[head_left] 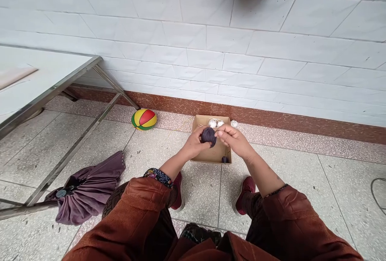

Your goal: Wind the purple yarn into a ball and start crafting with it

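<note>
left hand clasps a dark yarn ball above a cardboard box holding white balls.

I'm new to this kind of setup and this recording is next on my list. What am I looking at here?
There is no machine: a person works with bare hands. The single picture comes from a camera on their head, looking forward and down. The left hand holds a dark yarn ball; the right hand is pinched beside it, though any strand is too fine to make out. Beneath, on the floor, is a box with white balls inside. Off to the left are a colored ball and a table.
</note>
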### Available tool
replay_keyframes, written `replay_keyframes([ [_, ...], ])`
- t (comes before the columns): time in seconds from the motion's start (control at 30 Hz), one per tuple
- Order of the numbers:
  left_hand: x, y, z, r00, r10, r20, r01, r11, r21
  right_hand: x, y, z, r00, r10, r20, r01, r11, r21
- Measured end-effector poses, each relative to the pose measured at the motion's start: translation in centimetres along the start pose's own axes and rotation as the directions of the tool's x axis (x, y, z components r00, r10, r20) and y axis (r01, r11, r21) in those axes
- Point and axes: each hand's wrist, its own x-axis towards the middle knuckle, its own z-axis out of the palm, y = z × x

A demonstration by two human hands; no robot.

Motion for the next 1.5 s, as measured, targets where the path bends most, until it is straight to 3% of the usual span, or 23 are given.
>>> replay_keyframes([
  [0.13, -0.9, 1.1, 0.8, 0.965, -0.036, 0.258, 0.036, 0.999, 0.002, 0.7, 0.9, -1.3, 0.978, -0.032, -0.206, 0.028, 0.999, -0.023],
  [0.3, -1.3, 2.1, 0.9, 0.936, 0.074, 0.343, 0.007, 0.973, -0.230, 1.0, 3.0, -2.0, 0.953, -0.020, -0.302, -0.062, 0.964, -0.260],
  [0.43, -0.8, 1.7, 0.7, 0.968, 0.045, 0.247, 0.081, 0.876, -0.475, 0.8, 4.3, -1.6, 0.969, -0.019, -0.247, -0.101, 0.880, -0.464],
  [0.57, 0.1, 1.0, 0.2, 0.996, -0.039, 0.075, 0.075, 0.803, -0.591, 0.6, 4.5, -0.5, 0.996, -0.002, -0.086, -0.045, 0.837, -0.545],
  [0.67, 0.7, 0.5, -0.3, 0.994, -0.086, -0.071, 0.034, 0.843, -0.537, 0.3, 3.5, 0.5, 0.996, -0.023, 0.085, 0.062, 0.869, -0.491],
  [0.8, 0.8, 0.1, -0.9, 0.978, -0.095, -0.186, 0.044, 0.965, -0.259, -0.3, 1.4, 1.0, 0.981, -0.021, 0.195, 0.080, 0.951, -0.299],
  [0.9, 0.4, -0.1, -1.0, 0.992, -0.075, -0.106, 0.065, 0.993, -0.095, -0.2, 0.4, 0.5, 0.990, 0.010, 0.137, 0.007, 0.993, -0.121],
  [1.03, -0.4, -0.3, -0.7, 0.992, -0.054, 0.117, 0.061, 0.996, -0.062, 0.6, 0.3, -0.6, 0.998, 0.000, -0.056, 0.001, 1.000, 0.007],
  [1.17, -1.0, 0.0, -0.2, 0.953, -0.022, 0.304, 0.052, 0.994, -0.092, 1.4, 1.5, -1.2, 0.972, -0.048, -0.230, 0.004, 0.982, -0.189],
  [1.27, -1.4, 0.7, 0.3, 0.950, 0.045, 0.309, 0.017, 0.981, -0.195, 1.6, 2.6, -1.2, 0.961, -0.054, -0.271, -0.054, 0.924, -0.378],
  [1.5, -1.7, 1.7, 0.8, 0.961, -0.069, 0.268, 0.218, 0.785, -0.580, 1.4, 4.5, -0.7, 0.975, 0.005, -0.220, -0.127, 0.828, -0.547],
])
